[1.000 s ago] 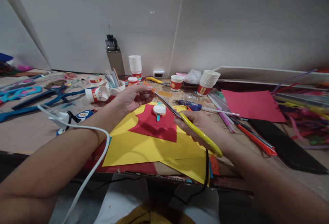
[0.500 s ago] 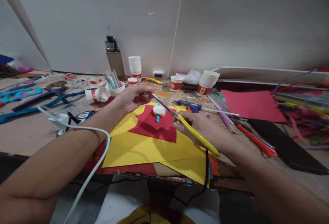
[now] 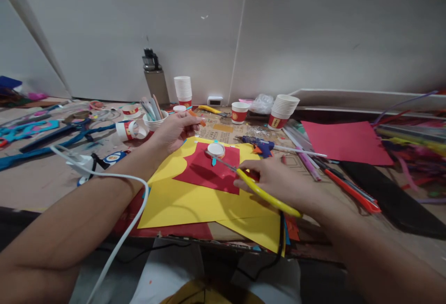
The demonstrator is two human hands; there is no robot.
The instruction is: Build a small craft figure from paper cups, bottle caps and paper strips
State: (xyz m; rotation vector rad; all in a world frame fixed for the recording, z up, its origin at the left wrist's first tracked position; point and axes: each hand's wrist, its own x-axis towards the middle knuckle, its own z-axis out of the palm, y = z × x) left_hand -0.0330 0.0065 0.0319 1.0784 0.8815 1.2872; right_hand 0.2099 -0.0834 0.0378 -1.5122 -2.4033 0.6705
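Note:
Between the fingertips of my left hand [image 3: 178, 129] is a small orange piece of paper [image 3: 197, 118], pinched above the far edge of the yellow sheets. My right hand [image 3: 270, 177] grips yellow-handled scissors [image 3: 268, 197], their blades pointing left over the red paper [image 3: 205, 174]. On that red paper lies a small white round piece cut from a paper cup [image 3: 216, 150], with a blue strip sticking out at its near side. Under the red paper are yellow paper sheets [image 3: 174, 204].
A glue gun [image 3: 256, 145] lies behind my right hand. Beyond it stand a paper cup [image 3: 239, 113] and a cup stack [image 3: 283, 111]. To the right are a red cutter knife [image 3: 351, 190] and a red sheet [image 3: 344, 141]. A white cable [image 3: 144, 201] crosses my left forearm.
The scissors have swung down and away from the orange paper, toward the red paper. My left hand has drawn slightly left, still pinching the orange piece.

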